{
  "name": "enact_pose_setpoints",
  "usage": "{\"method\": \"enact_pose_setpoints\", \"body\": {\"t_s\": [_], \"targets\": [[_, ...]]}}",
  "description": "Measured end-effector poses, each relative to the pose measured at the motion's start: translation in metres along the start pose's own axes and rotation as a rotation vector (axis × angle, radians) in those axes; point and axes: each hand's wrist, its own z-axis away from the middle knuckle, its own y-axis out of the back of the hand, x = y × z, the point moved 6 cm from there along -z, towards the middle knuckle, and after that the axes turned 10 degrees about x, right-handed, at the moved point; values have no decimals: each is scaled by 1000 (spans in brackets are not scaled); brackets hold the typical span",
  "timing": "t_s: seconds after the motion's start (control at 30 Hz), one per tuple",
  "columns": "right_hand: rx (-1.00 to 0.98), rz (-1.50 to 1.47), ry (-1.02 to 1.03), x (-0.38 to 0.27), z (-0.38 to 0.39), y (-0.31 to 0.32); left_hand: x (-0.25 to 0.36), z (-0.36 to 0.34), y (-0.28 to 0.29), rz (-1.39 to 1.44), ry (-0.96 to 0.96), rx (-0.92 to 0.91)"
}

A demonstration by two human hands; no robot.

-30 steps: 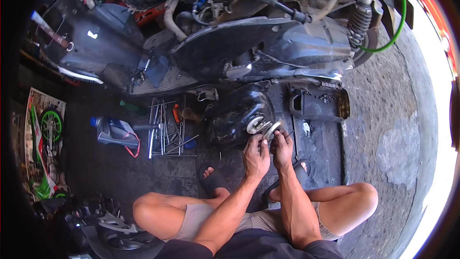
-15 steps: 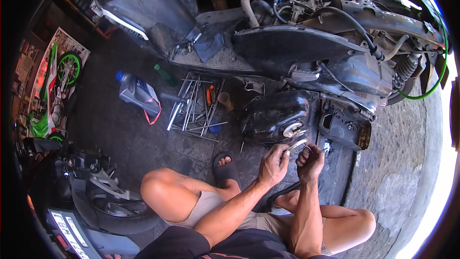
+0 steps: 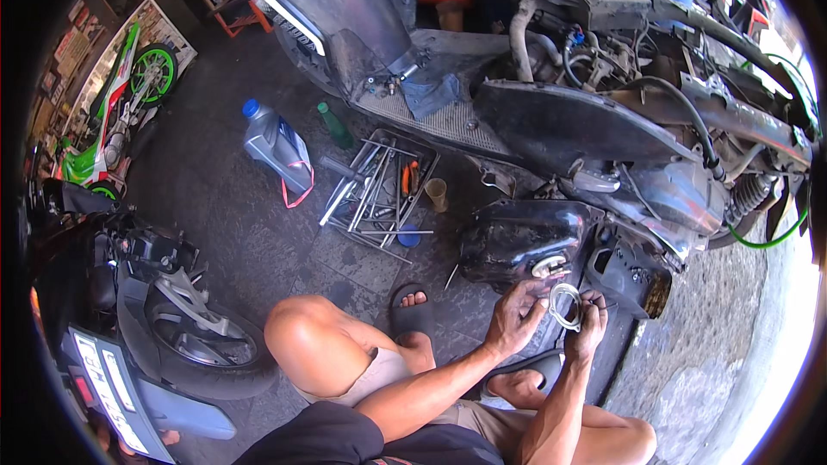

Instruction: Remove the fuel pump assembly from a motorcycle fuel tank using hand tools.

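Observation:
A pale metal ring (image 3: 555, 313) is held up on edge between my hands, its round opening toward me. My right hand (image 3: 589, 327) pinches its right side, fingers closed. My left hand (image 3: 517, 320) has its thumb and curled fingers closed at the ring's left edge; the exact contact is partly hidden. Just beyond the hands lies a glossy black fuel tank (image 3: 521, 237) with a pale round fitting (image 3: 548, 267) on its near side. To its right rests a black plastic housing (image 3: 622, 271).
A partly dismantled scooter (image 3: 586, 129) stretches across the far side. Left of the tank are a metal tray of tools (image 3: 366, 194), a plastic cup (image 3: 437, 195), a grey oil bottle (image 3: 274, 145) and a green bottle (image 3: 334, 127). Another motorcycle's wheel (image 3: 202, 340) stands near left.
My view has shifted, so the scene sits lower and farther right. The ring has turned from nearly edge-on to showing its round opening, still between my hands.

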Motion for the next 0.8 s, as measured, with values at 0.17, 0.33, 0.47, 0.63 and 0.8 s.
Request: {"method": "enact_pose_setpoints", "body": {"t_s": [0.17, 0.33, 0.47, 0.63, 0.8], "targets": [[-20, 184, 158, -12, 8, -27, -15, -15, -5, -7, 260, -132], [82, 129, 75, -24, 17, -34, 18, -87, 53, 76, -64, 433], [30, 215, -69, -12, 18, -25, 68, -198, 121, 223, -24, 637], [-23, 372, -158, 1, 38, -29, 53, -329, 154, 305, 329, 525], [-20, 489, -216, 19, 56, -26, 68, -395, 188, 26, 94, 424]]}}
